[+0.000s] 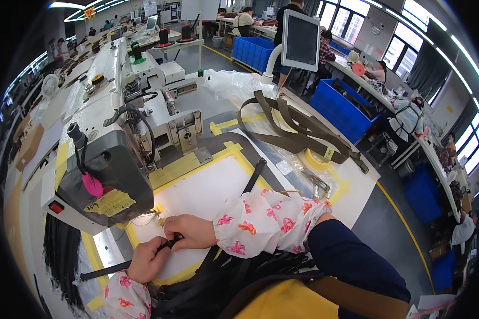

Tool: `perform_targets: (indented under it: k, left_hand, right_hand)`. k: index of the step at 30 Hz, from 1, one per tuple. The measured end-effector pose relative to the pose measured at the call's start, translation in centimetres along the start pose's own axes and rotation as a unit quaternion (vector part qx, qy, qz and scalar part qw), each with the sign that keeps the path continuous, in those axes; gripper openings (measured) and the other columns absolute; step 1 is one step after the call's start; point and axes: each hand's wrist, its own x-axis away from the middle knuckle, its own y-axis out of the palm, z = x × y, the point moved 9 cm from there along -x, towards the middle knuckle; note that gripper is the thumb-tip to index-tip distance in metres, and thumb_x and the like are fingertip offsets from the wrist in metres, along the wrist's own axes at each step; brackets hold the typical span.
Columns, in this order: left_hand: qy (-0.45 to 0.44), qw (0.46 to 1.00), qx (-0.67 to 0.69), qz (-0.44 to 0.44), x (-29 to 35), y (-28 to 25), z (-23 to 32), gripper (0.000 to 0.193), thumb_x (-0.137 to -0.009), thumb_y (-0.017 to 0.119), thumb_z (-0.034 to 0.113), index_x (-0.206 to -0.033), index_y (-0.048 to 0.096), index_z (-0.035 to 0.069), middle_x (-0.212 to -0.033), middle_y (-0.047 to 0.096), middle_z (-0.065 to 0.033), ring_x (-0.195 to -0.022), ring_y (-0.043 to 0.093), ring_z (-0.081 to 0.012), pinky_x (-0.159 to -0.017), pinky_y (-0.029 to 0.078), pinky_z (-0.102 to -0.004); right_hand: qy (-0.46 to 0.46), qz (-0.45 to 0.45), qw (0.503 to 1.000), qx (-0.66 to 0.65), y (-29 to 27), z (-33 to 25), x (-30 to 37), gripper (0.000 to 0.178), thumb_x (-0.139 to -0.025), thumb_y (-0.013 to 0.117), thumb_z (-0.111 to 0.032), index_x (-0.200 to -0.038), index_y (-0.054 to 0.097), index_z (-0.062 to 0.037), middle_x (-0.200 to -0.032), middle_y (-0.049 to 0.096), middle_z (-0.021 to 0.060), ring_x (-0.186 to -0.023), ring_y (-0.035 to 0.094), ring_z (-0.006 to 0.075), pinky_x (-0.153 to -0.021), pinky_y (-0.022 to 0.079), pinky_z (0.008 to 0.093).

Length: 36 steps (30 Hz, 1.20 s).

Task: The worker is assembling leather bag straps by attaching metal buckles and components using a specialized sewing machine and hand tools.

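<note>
My left hand (148, 259) and my right hand (190, 232) are close together over the white, yellow-taped work plate, both closed on a narrow black strap (106, 270). One end of the strap sticks out to the left past my left hand. Its part between the hands is mostly covered by my fingers. Just beyond the hands stands a sewing machine (104, 181), its lamp lighting the area by the needle. Many more black straps (234, 279) lie heaped below my right forearm, and a bundle of them (63, 260) hangs at the left.
Right of the plate lie a coiled olive webbing strap (298, 141), a yellow tape roll (318, 159) and thread snips (319, 183). A screen on an arm (300, 41) rises behind. Blue bins (341, 110) and people at benches are farther off.
</note>
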Motion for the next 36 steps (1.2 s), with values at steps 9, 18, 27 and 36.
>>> perform_targets:
  k: [9, 18, 27, 36]
  left_hand:
    - [-0.042, 0.994, 0.1, 0.024, -0.6, 0.1, -0.4, 0.022, -0.083, 0.061, 0.02, -0.088, 0.064, -0.001, -0.065, 0.06, -0.0135, -0.056, 0.054, -0.0128, -0.055, 0.043, -0.027]
    - [0.013, 0.992, 0.126, -0.002, -0.1, 0.1, 0.5, 0.017, -0.087, 0.056, 0.017, -0.085, 0.058, 0.001, -0.063, 0.057, -0.0122, -0.054, 0.054, -0.0216, -0.053, 0.043, -0.0299]
    - [0.032, 0.995, 0.088, -0.026, 0.2, 0.1, 1.0, 0.017, -0.082, 0.054, 0.015, -0.089, 0.059, 0.001, -0.064, 0.057, -0.0153, -0.055, 0.054, -0.029, -0.053, 0.044, -0.0334]
    - [0.03, 0.991, -0.068, 0.11, -1.1, -1.8, -0.5, 0.016, -0.075, 0.059, 0.016, -0.085, 0.062, 0.004, -0.062, 0.059, -0.0129, -0.054, 0.057, -0.0297, -0.051, 0.045, -0.0364]
  right_hand:
    - [0.046, 0.039, 0.997, -0.048, -0.7, -0.5, -0.3, 0.024, -0.07, 0.074, -0.013, -0.08, 0.056, -0.0017, -0.076, 0.057, 0.0103, -0.063, 0.056, 0.0218, -0.058, 0.047, 0.0289]
    - [0.103, -0.164, 0.98, -0.045, 1.0, 0.9, 0.3, 0.019, -0.083, 0.065, -0.018, -0.086, 0.058, -0.0002, -0.058, 0.055, 0.0071, -0.053, 0.051, 0.0118, -0.053, 0.042, 0.0259]
    - [0.201, -0.236, 0.93, -0.195, 1.7, 1.0, 0.7, 0.027, -0.091, 0.052, -0.02, -0.074, 0.06, -0.0011, -0.052, 0.049, 0.0005, -0.05, 0.044, 0.0078, -0.049, 0.036, 0.0229]
    - [0.046, 0.046, 0.981, 0.183, -1.5, -1.2, -2.1, 0.024, -0.075, 0.06, -0.022, -0.061, 0.059, -0.0023, -0.051, 0.051, 0.0141, -0.045, 0.049, 0.0315, -0.046, 0.042, 0.0371]
